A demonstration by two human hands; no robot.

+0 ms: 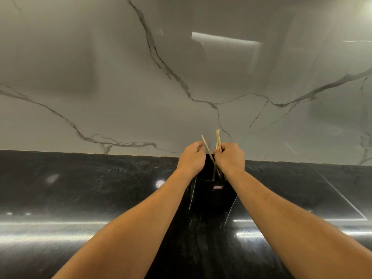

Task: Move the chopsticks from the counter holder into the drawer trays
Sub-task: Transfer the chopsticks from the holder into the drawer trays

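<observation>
Just below the middle of the frame, both bare forearms reach forward over the glossy black table [80, 188] to a black holder [211, 198] that stands close to the back edge, where the table meets a grey marble wall [120, 77] with dark veins. The holder carries a small red and white label [217, 187] on its near face.

The right hand [229, 157] is clenched around a bunch of pale wooden chopsticks [218, 137]. Their upper ends stick up above the fist against the wall, and their lower ends run down into the open top of the holder.

One more chopstick, the leaning stick [206, 146], tilts up and to the left from the holder and passes between the two hands. The left hand [191, 158] sits just left of it over the holder's rim, seen from the back with its fingers curled. Whether those fingers pinch the leaning stick or only lie against it cannot be told from this angle.

Bright streaks of reflected light cross the table in the lower part of the frame.
</observation>
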